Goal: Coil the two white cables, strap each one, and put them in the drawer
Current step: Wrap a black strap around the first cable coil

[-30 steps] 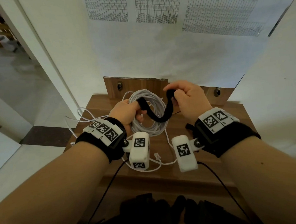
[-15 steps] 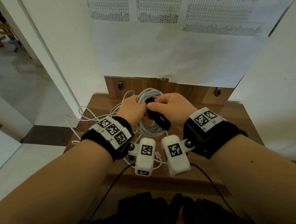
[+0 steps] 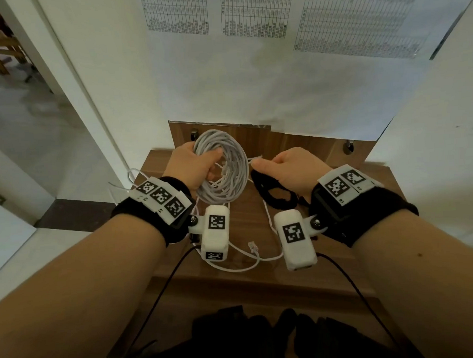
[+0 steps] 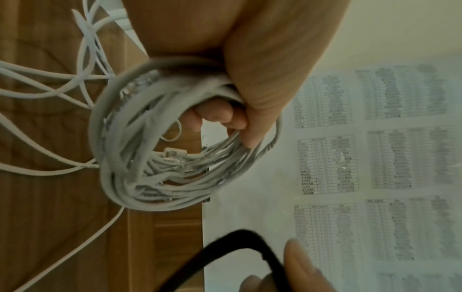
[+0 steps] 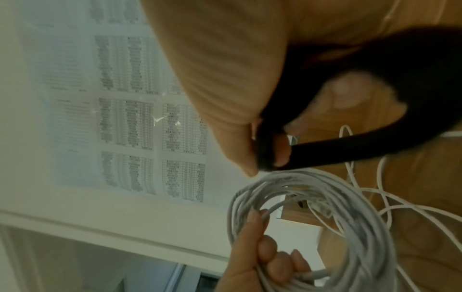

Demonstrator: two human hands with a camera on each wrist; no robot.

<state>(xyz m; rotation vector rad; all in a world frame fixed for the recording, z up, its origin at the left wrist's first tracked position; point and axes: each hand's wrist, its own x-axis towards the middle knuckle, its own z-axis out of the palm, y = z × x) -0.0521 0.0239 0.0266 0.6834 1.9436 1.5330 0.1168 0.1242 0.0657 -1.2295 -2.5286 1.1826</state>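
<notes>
Above the brown tabletop, the left hand is gripping the coiled white cable while the right hand is pinching the black strap just beside it, which should probably wrap snugly round all the loops.

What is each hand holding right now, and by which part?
The left hand grips the coiled white cable by the coil's upper left side. The right hand pinches the black strap at one end of its loop.
</notes>
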